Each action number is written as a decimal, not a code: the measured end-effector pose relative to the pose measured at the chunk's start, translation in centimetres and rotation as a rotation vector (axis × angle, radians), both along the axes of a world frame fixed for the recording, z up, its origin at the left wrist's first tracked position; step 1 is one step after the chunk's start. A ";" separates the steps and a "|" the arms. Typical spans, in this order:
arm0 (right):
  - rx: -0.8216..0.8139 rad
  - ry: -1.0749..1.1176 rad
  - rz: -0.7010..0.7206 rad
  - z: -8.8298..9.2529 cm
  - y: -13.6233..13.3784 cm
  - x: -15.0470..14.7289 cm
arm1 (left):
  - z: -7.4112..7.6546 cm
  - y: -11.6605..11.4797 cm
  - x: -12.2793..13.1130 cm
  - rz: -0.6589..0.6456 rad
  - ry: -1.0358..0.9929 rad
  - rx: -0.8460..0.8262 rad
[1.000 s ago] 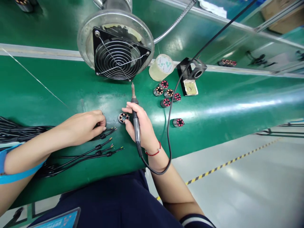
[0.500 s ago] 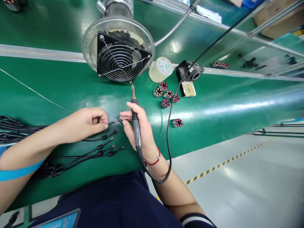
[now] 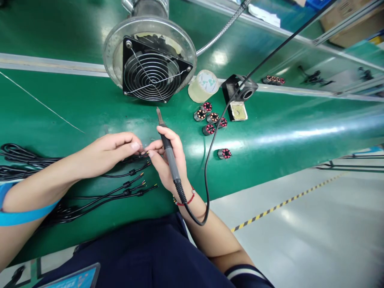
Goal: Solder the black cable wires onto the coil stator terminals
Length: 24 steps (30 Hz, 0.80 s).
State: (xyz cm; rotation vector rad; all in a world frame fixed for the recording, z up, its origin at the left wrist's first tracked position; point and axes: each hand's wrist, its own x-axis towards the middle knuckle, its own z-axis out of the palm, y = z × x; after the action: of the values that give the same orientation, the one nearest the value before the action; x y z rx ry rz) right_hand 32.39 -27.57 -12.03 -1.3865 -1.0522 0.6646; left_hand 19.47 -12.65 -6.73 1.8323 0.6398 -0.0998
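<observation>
My left hand (image 3: 118, 154) is closed in a pinch at the end of a black cable (image 3: 137, 157), whose tip is mostly covered by fingers. In my right hand (image 3: 163, 166) a soldering iron (image 3: 169, 154) lies between thumb and index finger, its tip pointing up toward the fan. The right thumb and other fingertips meet at the cable end, right beside the left fingertips. Just below my hands, more black cables (image 3: 121, 197) with stripped, coloured wire ends lie side by side on the green bench (image 3: 264, 144).
A fume extractor fan (image 3: 152, 78) hangs beyond my hands. Behind to the right are a roll of tape (image 3: 199, 91), several small motor stators (image 3: 209, 129) and an iron stand with sponge (image 3: 238, 111). The iron's cord (image 3: 208, 172) loops over my right forearm.
My right hand has moved left, bringing its thumb and fingers to the cable end at my left fingertips. The soldering iron has shifted left with it, its tip leaning further left.
</observation>
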 end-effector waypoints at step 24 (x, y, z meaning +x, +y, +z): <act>0.032 -0.140 -0.001 0.3 -0.2 0.0 | -0.3 -1.4 0.8 0.139 0.051 -0.214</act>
State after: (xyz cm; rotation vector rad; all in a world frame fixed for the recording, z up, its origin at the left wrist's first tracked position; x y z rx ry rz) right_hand 32.35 -27.73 -11.73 -1.4216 -1.1675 0.5537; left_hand 20.28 -14.06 -7.04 1.5790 0.7607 -0.1176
